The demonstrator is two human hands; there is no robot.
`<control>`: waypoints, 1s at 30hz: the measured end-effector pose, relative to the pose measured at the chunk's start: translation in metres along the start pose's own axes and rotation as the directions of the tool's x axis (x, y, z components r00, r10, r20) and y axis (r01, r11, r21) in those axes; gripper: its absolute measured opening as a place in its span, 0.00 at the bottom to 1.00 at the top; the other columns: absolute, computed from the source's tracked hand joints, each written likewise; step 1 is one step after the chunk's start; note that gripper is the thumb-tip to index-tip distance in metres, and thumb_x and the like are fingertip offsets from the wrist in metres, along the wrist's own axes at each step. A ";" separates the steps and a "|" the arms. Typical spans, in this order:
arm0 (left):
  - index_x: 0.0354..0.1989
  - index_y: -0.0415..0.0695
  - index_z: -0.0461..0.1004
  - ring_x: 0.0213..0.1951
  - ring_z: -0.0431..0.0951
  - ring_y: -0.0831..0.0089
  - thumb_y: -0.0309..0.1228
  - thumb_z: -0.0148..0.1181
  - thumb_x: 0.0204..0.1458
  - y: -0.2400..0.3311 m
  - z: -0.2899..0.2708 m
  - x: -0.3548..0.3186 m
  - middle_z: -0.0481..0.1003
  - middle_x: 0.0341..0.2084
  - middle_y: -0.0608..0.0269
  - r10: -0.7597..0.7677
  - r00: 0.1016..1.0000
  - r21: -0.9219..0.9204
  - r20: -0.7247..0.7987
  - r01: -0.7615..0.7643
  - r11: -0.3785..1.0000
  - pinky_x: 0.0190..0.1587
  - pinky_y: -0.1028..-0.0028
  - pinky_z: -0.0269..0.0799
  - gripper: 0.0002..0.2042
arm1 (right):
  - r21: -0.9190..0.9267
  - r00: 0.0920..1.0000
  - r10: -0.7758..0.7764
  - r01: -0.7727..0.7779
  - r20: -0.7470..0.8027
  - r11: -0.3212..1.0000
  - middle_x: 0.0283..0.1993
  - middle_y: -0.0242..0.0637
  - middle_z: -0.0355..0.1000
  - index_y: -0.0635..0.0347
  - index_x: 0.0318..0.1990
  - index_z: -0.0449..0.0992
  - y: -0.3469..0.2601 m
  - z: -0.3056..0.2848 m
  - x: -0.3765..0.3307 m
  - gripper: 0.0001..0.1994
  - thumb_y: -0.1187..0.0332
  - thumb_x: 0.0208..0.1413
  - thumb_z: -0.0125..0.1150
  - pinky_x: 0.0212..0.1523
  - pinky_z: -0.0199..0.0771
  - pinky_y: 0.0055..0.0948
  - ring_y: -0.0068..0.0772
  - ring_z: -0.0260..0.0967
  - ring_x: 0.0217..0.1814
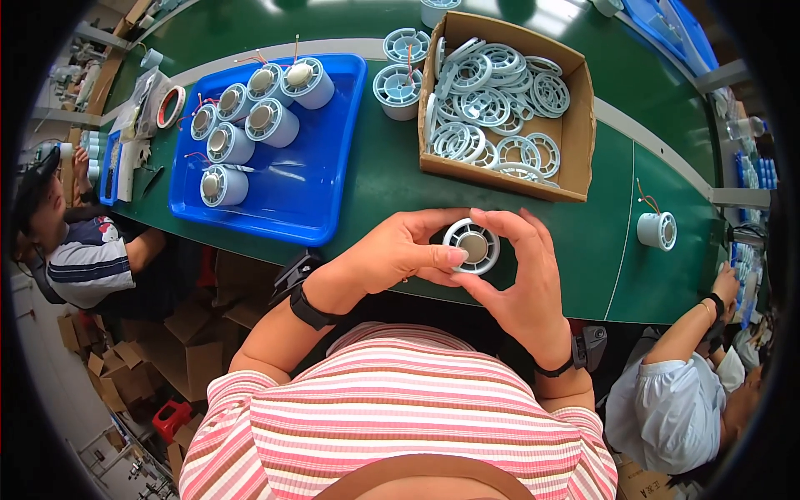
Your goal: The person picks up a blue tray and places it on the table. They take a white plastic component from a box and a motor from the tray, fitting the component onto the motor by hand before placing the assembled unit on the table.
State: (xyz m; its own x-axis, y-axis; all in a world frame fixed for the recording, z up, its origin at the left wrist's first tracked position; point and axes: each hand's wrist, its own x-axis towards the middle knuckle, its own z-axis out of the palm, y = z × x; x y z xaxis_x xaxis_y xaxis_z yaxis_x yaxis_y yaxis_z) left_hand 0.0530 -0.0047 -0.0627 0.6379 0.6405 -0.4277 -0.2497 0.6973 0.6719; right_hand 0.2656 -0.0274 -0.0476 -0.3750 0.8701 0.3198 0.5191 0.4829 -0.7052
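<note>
Between my hands, at the table's near edge, is a round pale plastic housing (pixel 482 265) with a spoked ring face and a silver metal disc in its middle. My left hand (pixel 398 252) grips it from the left, its thumb lying on the face beside the disc. On the other side my right hand (pixel 527 265) curls around the rim with fingers and thumb. The housing's underside is hidden. Just beyond my hands stands an open cardboard box (pixel 506 182) of loose pale-blue spoked rings (pixel 484 108).
To the left, a blue tray (pixel 287 218) carries several wired cylindrical housings (pixel 272 122). Two more cylinders (pixel 397 89) stand beside the box, and a wired one (pixel 657 231) sits to the right. A roll of tape (pixel 171 107) lies far left. Co-workers (pixel 92 262) sit on both sides.
</note>
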 end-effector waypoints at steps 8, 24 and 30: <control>0.65 0.39 0.66 0.51 0.79 0.69 0.29 0.66 0.58 0.003 0.027 -0.049 0.74 0.53 0.55 0.360 0.906 0.534 -0.221 -0.197 0.823 0.48 0.72 0.79 0.27 | -0.215 0.994 -0.102 0.091 -0.039 0.972 0.58 0.35 0.73 0.54 0.58 0.75 -0.020 -0.007 -0.022 0.30 0.73 0.42 0.76 0.66 0.62 0.54 0.42 0.70 0.59; 0.61 0.43 0.68 0.46 0.74 0.56 0.15 0.68 0.44 0.057 -0.086 -0.155 0.68 0.52 0.54 0.899 0.317 0.850 -0.301 0.517 0.102 0.50 0.64 0.72 0.32 | -0.367 0.967 -0.069 -0.026 -0.245 0.930 0.42 0.40 0.79 0.62 0.41 0.82 0.011 -0.081 0.045 0.09 0.78 0.52 0.66 0.55 0.71 0.40 0.47 0.75 0.51; 0.59 0.42 0.73 0.49 0.74 0.56 0.15 0.71 0.40 0.068 0.006 -0.128 0.69 0.52 0.53 0.894 0.447 0.968 -0.028 0.236 -0.088 0.49 0.64 0.72 0.32 | -0.182 0.985 0.129 -0.107 0.115 0.978 0.37 0.43 0.80 0.60 0.36 0.84 0.049 -0.084 0.081 0.06 0.69 0.52 0.68 0.44 0.77 0.42 0.47 0.77 0.43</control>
State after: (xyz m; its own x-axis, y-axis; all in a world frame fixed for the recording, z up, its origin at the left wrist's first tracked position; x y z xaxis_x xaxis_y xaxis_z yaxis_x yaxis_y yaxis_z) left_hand -0.0406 -0.0412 0.0413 0.0417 0.9189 0.3924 0.8776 -0.2214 0.4252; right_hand 0.3252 0.0755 -0.0031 -0.3908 0.9080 0.1510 0.6872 0.3970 -0.6084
